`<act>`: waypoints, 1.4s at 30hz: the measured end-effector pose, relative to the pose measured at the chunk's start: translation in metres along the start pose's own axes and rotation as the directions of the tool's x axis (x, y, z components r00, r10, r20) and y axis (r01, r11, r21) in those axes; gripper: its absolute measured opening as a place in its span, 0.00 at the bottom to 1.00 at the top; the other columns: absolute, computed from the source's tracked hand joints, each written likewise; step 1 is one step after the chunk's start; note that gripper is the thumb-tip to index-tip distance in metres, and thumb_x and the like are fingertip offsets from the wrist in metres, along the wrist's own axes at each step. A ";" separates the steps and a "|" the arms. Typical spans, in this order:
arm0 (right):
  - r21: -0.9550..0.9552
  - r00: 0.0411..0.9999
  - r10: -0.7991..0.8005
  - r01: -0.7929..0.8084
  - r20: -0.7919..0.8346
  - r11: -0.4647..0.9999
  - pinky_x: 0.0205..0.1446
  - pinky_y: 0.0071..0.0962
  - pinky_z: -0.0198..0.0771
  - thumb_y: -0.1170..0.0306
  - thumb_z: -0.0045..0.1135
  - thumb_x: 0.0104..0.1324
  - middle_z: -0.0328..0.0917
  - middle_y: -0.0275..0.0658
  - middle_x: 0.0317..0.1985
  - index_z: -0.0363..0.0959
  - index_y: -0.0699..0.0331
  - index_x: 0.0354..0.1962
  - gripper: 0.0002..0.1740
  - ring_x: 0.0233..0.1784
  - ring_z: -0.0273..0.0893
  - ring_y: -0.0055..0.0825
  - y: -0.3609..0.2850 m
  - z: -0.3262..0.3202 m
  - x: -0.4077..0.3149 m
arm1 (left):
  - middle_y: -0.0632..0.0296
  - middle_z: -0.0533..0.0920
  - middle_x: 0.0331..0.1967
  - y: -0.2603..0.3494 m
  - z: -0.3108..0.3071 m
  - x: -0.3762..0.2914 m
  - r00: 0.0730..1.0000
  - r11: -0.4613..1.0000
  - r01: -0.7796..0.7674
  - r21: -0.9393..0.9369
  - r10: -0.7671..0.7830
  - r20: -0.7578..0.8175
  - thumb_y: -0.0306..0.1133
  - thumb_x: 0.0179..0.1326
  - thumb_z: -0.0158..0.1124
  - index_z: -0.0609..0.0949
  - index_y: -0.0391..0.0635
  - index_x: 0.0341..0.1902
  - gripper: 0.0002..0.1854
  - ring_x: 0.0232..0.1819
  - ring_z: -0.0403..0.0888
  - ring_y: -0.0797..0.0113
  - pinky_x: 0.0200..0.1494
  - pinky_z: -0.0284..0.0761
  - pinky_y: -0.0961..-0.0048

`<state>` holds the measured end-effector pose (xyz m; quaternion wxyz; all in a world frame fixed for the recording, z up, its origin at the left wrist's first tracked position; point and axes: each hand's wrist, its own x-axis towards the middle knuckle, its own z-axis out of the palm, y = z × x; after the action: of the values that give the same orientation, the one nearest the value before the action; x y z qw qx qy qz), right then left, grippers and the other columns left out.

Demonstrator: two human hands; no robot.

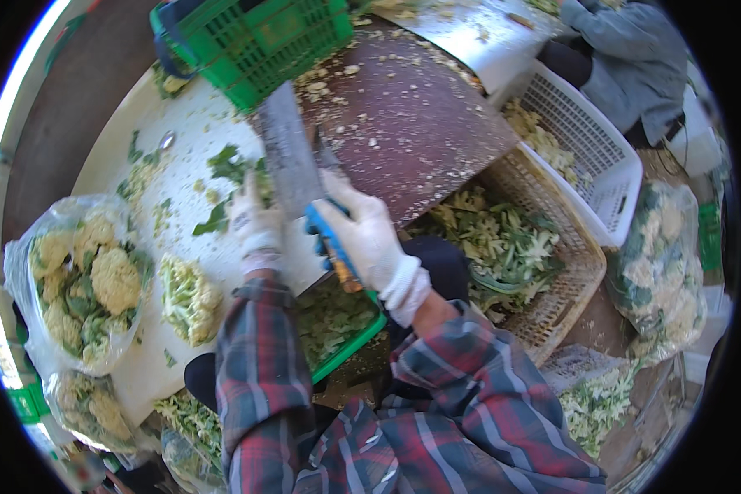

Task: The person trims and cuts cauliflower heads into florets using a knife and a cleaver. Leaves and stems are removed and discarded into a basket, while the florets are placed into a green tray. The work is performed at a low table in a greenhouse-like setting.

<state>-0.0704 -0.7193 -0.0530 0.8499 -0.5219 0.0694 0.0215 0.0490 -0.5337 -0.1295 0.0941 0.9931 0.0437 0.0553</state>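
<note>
My right hand (367, 234), in a white glove, is closed around a knife (347, 275). Its brown handle end shows below the fist, and a dark blade points away past the thumb; blue covers the curled finger side. Palm down over the white tabletop (222, 129), my gloved left hand (254, 216) lies against green cauliflower leaves (230, 163). Blur hides whether its fingers grip them. A cut cauliflower head (188, 299) lies near my left forearm. Between the hands and the green crate runs a flat grey metal strip (290, 142).
Beyond my hands stands a green plastic crate (272, 49) beside a crumb-strewn brown board (401, 117). Bagged cauliflowers (89, 284) sit left. A yellowed basket (583, 272) of leaves and a white basket (617, 167) stand right. Below is a green-rimmed container (352, 352). Another person (636, 62) sits upper right.
</note>
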 end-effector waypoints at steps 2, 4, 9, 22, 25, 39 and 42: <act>0.042 0.998 -0.067 0.066 0.021 0.997 0.33 0.20 0.75 0.70 0.56 0.78 0.83 0.35 0.42 0.65 0.65 0.74 0.30 0.32 0.74 0.13 -0.001 -0.003 0.000 | 0.43 0.82 0.62 -0.019 0.026 0.020 0.985 0.912 -0.006 -0.410 -0.064 -0.158 0.36 0.63 0.72 0.74 0.48 0.75 0.36 0.60 0.83 0.48 0.62 0.78 0.57; 0.106 0.994 -0.107 0.103 0.035 0.989 0.30 0.20 0.74 0.70 0.55 0.79 0.83 0.34 0.37 0.63 0.64 0.76 0.30 0.28 0.74 0.14 -0.010 -0.001 -0.006 | 0.47 0.83 0.62 -0.005 0.009 0.026 0.976 0.626 0.077 -0.776 -0.205 -0.069 0.31 0.66 0.68 0.76 0.39 0.72 0.31 0.57 0.84 0.56 0.59 0.80 0.63; 0.196 0.952 -0.301 0.286 0.050 0.938 0.36 0.18 0.73 0.81 0.52 0.76 0.83 0.35 0.39 0.60 0.70 0.76 0.32 0.30 0.74 0.13 -0.037 0.009 -0.039 | 0.54 0.84 0.60 0.050 -0.036 -0.050 0.909 0.227 -0.418 -0.880 0.101 -0.405 0.27 0.66 0.65 0.77 0.39 0.70 0.27 0.59 0.82 0.60 0.59 0.79 0.61; -0.117 0.951 -0.300 0.291 -0.072 0.950 0.30 0.19 0.74 0.80 0.55 0.74 0.82 0.35 0.39 0.65 0.71 0.73 0.30 0.29 0.75 0.14 -0.036 0.010 -0.053 | 0.53 0.86 0.57 -0.006 -0.061 -0.119 0.721 0.810 -0.475 -0.343 0.135 -0.679 0.33 0.59 0.78 0.82 0.43 0.63 0.28 0.63 0.81 0.55 0.65 0.77 0.57; -0.093 0.997 -0.073 0.070 -0.022 0.993 0.26 0.20 0.74 0.74 0.57 0.75 0.81 0.33 0.34 0.68 0.69 0.70 0.27 0.26 0.75 0.16 -0.017 0.006 -0.030 | 0.43 0.68 0.77 -0.101 -0.104 -0.143 0.676 0.814 0.324 -0.482 -0.556 -0.484 0.48 0.62 0.76 0.72 0.48 0.77 0.41 0.77 0.65 0.45 0.77 0.64 0.50; -0.111 0.966 -0.245 0.235 -0.083 0.966 0.27 0.18 0.72 0.75 0.56 0.76 0.79 0.27 0.33 0.65 0.63 0.75 0.31 0.26 0.71 0.10 0.003 0.038 0.005 | 0.43 0.54 0.85 -0.058 -0.024 0.020 0.948 0.891 0.228 -0.393 -0.295 -0.117 0.75 0.55 0.68 0.64 0.59 0.83 0.56 0.84 0.49 0.33 0.83 0.44 0.40; -0.077 0.978 -0.165 0.156 -0.130 0.985 0.25 0.16 0.68 0.76 0.56 0.76 0.76 0.25 0.31 0.67 0.59 0.75 0.31 0.24 0.68 0.08 -0.001 0.037 0.000 | 0.45 0.52 0.86 -0.032 -0.008 0.056 0.967 0.900 0.254 -0.353 -0.243 0.077 0.78 0.56 0.62 0.64 0.59 0.83 0.56 0.86 0.46 0.37 0.84 0.38 0.39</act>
<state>-0.0667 -0.6869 -0.0356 0.8245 -0.5538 0.0843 -0.0805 0.1013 -0.4956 -0.1217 0.2816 0.9459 0.1576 0.0345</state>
